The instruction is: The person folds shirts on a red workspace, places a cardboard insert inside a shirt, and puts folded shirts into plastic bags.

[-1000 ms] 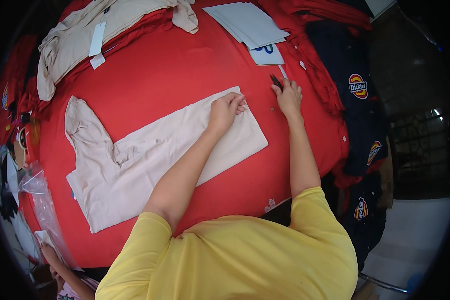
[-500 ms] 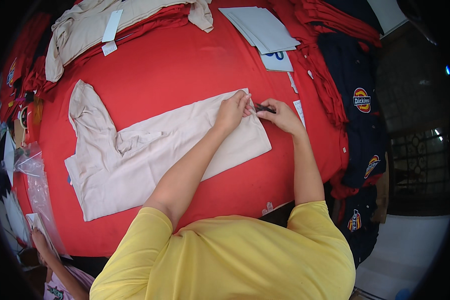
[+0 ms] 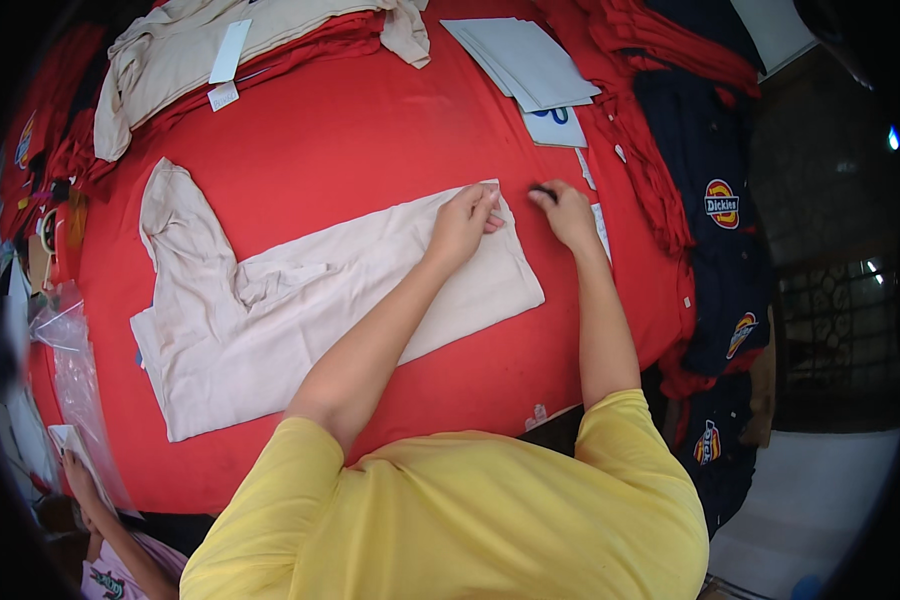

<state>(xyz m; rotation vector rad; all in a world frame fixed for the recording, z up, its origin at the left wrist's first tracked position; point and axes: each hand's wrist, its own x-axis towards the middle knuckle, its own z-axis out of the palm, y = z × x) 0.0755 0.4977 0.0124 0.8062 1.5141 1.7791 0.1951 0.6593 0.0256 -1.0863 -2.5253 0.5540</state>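
A folded beige long-sleeved garment (image 3: 270, 350) lies across the red cloth of the table, one sleeve sticking up at its left end. My left hand (image 3: 462, 225) rests on the garment's right end and pinches the fabric near the hem corner. Just right of that hem, and apart from it, my right hand (image 3: 567, 213) is closed around a small black tool (image 3: 542, 193), which looks like thread snips. Most of the tool is hidden in my fingers.
Beige and red garments (image 3: 270, 30) with white tags are stacked at the far left. White sheets (image 3: 525, 65) lie at the far right, beside red and navy garments (image 3: 700, 150) along the right edge. Clear plastic (image 3: 75, 370) and another person's hand (image 3: 78, 475) are at the left edge.
My right hand has moved right and slightly away with the black tool, off the hem. My left hand keeps its hold on the garment, which has barely moved.
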